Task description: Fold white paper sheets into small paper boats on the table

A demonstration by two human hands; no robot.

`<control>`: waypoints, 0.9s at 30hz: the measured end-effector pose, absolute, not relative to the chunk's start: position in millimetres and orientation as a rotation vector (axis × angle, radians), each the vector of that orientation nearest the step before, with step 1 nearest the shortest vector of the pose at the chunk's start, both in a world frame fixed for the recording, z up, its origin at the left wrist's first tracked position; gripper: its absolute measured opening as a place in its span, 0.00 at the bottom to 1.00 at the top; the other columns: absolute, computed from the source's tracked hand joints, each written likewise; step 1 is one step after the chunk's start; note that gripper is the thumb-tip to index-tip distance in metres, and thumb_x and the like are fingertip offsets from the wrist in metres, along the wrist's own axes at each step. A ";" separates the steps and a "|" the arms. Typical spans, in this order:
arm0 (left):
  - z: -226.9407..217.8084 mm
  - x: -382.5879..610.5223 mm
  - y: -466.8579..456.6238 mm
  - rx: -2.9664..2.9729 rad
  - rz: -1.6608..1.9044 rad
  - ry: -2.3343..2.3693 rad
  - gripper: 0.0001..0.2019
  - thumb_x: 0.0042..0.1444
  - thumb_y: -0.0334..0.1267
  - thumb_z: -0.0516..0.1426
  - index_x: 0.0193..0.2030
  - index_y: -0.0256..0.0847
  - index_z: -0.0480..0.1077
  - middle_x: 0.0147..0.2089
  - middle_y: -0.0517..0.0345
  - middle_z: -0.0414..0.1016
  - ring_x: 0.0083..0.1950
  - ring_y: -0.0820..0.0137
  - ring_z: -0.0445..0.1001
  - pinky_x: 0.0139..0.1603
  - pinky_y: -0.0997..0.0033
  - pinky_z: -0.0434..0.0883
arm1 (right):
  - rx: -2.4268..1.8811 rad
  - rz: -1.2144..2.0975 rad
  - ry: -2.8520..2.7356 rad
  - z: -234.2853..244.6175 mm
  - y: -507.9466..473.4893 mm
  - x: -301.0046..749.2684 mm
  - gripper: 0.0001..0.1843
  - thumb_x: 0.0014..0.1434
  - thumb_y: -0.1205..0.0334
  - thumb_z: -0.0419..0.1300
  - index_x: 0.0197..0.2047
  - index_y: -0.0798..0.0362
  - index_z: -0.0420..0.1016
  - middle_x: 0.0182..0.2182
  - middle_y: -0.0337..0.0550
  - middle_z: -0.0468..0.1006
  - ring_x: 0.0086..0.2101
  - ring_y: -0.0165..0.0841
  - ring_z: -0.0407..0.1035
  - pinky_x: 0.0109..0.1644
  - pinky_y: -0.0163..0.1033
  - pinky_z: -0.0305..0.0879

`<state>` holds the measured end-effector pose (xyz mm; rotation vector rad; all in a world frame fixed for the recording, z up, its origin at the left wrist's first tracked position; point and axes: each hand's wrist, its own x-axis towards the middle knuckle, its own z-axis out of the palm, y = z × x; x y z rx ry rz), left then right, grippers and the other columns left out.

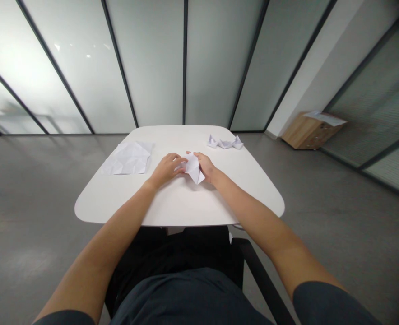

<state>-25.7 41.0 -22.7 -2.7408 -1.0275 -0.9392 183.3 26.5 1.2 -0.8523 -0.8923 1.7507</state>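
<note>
A folded piece of white paper (193, 168) is held up just above the middle of the table, between both hands. My right hand (205, 166) grips its right side, the fingers partly hidden behind it. On the other side, my left hand (168, 169) pinches the paper's left edge with curled fingers. Several small folded paper shapes with pointed ends, like little boats (225, 144), stand in a row at the table's far right. Creased white paper sheets (127, 159) lie flat at the left.
The white table (182, 210) has rounded corners. A black chair armrest (258, 271) sticks up by my right side. Frosted glass panels (159, 63) stand behind the table, and a wooden cabinet (308, 131) with paper on top is at the right.
</note>
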 end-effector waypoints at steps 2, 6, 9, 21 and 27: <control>-20.9 -25.4 38.9 -2.716 -0.914 -1.003 0.16 0.68 0.47 0.62 0.59 0.47 0.78 0.54 0.46 0.77 0.57 0.54 0.73 0.62 0.52 0.68 | -0.837 1.760 -0.890 2.3 26.1 184.9 0.21 0.65 0.55 0.53 0.60 0.48 0.68 0.35 0.41 0.80 0.31 0.41 0.76 0.39 0.52 0.81; -15.7 -23.0 32.0 -2.718 -0.863 -0.923 0.14 0.66 0.49 0.64 0.53 0.46 0.80 0.53 0.46 0.79 0.58 0.52 0.73 0.62 0.51 0.65 | -0.761 1.798 -0.898 -0.3 31.1 190.5 0.18 0.64 0.54 0.53 0.55 0.48 0.68 0.34 0.42 0.79 0.33 0.44 0.76 0.40 0.55 0.81; -11.8 -18.7 26.2 -2.719 -0.786 -0.853 0.11 0.68 0.48 0.63 0.50 0.46 0.79 0.51 0.47 0.80 0.57 0.53 0.73 0.61 0.52 0.64 | -0.737 1.807 -0.912 -3.0 35.7 193.8 0.16 0.64 0.54 0.52 0.53 0.49 0.69 0.33 0.42 0.79 0.32 0.43 0.76 0.40 0.55 0.81; -12.8 -14.6 24.4 -2.681 -0.897 -0.877 0.12 0.74 0.45 0.55 0.53 0.48 0.79 0.51 0.48 0.82 0.51 0.58 0.76 0.56 0.55 0.66 | -0.881 1.795 -0.839 2.5 39.1 199.0 0.16 0.69 0.56 0.47 0.49 0.52 0.72 0.33 0.46 0.82 0.33 0.43 0.77 0.38 0.49 0.78; -15.4 -17.9 26.6 -2.698 -1.094 -1.070 0.11 0.71 0.48 0.58 0.47 0.45 0.78 0.44 0.49 0.80 0.47 0.59 0.76 0.52 0.60 0.69 | -0.913 1.588 -0.920 -0.3 34.5 200.2 0.15 0.68 0.46 0.60 0.44 0.49 0.70 0.33 0.42 0.79 0.37 0.40 0.76 0.44 0.46 0.76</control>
